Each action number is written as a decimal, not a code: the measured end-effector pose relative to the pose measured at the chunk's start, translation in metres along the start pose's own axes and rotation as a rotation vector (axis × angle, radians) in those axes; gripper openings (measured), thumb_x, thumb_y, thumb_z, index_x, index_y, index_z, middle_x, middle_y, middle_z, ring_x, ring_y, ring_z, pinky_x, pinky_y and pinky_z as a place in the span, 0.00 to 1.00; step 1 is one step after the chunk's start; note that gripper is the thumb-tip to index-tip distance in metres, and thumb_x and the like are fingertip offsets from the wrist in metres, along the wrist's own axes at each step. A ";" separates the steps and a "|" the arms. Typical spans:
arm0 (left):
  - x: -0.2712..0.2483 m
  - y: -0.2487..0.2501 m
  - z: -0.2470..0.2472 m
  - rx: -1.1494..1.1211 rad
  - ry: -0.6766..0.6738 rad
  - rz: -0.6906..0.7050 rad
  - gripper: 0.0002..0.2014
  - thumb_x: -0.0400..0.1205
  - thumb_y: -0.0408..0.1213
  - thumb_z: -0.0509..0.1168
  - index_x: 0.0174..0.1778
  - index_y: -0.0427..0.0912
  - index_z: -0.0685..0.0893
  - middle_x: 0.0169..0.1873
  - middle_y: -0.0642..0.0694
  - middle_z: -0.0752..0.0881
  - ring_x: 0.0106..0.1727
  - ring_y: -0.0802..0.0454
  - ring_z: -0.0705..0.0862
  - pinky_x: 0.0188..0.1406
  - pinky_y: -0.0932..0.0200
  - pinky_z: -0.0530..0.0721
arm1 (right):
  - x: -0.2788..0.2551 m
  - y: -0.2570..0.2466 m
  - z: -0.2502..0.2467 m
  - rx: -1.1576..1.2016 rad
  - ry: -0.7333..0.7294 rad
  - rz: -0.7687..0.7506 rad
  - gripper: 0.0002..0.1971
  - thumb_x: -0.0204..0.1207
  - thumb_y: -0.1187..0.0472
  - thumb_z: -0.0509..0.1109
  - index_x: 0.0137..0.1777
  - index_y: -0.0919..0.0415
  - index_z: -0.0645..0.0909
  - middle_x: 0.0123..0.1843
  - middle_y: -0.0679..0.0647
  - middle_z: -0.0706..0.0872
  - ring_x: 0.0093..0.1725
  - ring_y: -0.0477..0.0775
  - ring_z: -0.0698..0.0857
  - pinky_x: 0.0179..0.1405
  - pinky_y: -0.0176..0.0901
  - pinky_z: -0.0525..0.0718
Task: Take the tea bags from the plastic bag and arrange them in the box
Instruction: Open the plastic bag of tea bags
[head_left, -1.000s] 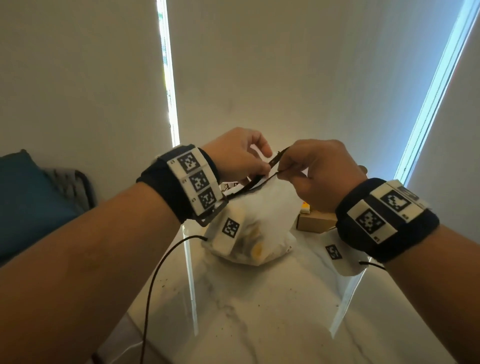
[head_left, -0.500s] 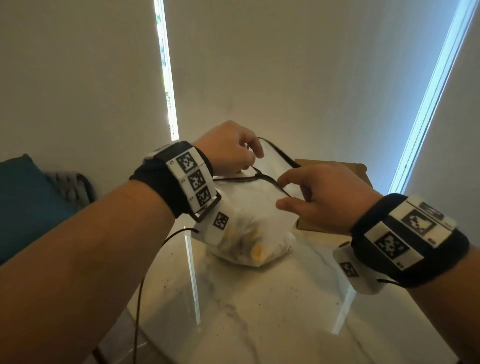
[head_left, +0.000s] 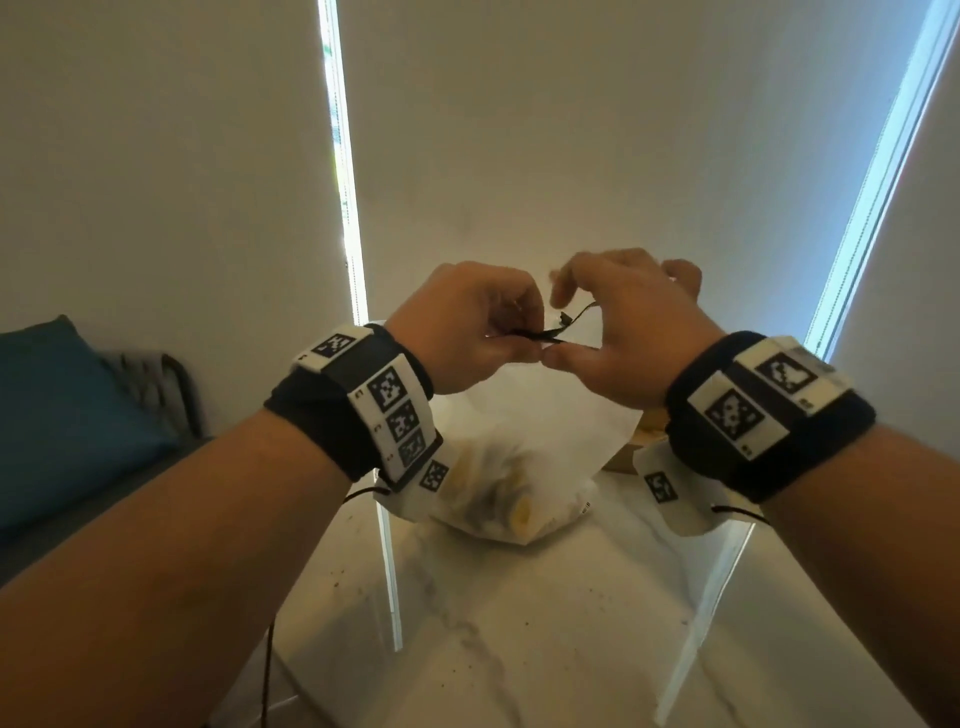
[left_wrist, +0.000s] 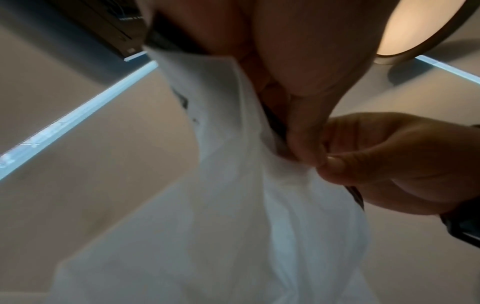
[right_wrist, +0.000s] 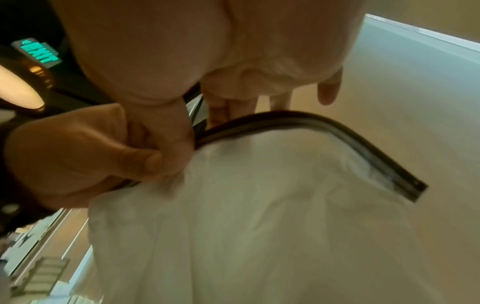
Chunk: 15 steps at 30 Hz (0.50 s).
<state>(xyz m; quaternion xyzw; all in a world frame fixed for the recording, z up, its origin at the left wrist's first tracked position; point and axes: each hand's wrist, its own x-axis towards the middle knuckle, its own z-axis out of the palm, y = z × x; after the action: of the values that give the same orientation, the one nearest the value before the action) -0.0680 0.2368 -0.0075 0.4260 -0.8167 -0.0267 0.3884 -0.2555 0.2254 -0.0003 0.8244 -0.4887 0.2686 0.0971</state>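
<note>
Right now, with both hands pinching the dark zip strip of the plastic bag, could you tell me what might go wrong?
1. The left hand and right hand pinch the zip strip close together; fingers may slip off it.
2. The plastic bag hangs pulled up from the table; a sudden opening could spill the tea bags.

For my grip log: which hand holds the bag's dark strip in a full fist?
The left hand: its fingers curl round the dark strip. The right hand only pinches it, with its outer fingers arched free.
</note>
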 end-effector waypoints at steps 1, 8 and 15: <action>0.000 -0.002 -0.002 -0.009 0.017 -0.005 0.07 0.74 0.36 0.80 0.43 0.45 0.89 0.36 0.54 0.91 0.40 0.60 0.91 0.48 0.59 0.90 | 0.004 0.002 -0.001 0.047 -0.021 -0.003 0.14 0.73 0.38 0.76 0.51 0.42 0.78 0.59 0.36 0.85 0.68 0.49 0.78 0.77 0.61 0.58; -0.006 -0.014 -0.001 0.061 0.092 -0.074 0.05 0.77 0.37 0.76 0.40 0.51 0.87 0.33 0.56 0.89 0.36 0.61 0.88 0.43 0.63 0.89 | 0.011 0.008 0.006 0.188 -0.002 0.019 0.09 0.75 0.48 0.78 0.38 0.48 0.83 0.39 0.41 0.87 0.53 0.52 0.82 0.66 0.52 0.67; 0.002 -0.006 0.004 0.087 0.115 -0.071 0.02 0.80 0.40 0.74 0.43 0.48 0.91 0.30 0.61 0.86 0.32 0.65 0.84 0.35 0.78 0.77 | 0.013 0.008 0.006 0.270 0.032 -0.039 0.09 0.75 0.52 0.79 0.36 0.48 0.83 0.34 0.39 0.86 0.46 0.49 0.84 0.66 0.66 0.79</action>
<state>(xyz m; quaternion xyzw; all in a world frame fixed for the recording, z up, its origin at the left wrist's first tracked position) -0.0674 0.2305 -0.0115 0.4721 -0.7777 0.0196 0.4147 -0.2560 0.2092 0.0010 0.8350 -0.4302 0.3431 -0.0018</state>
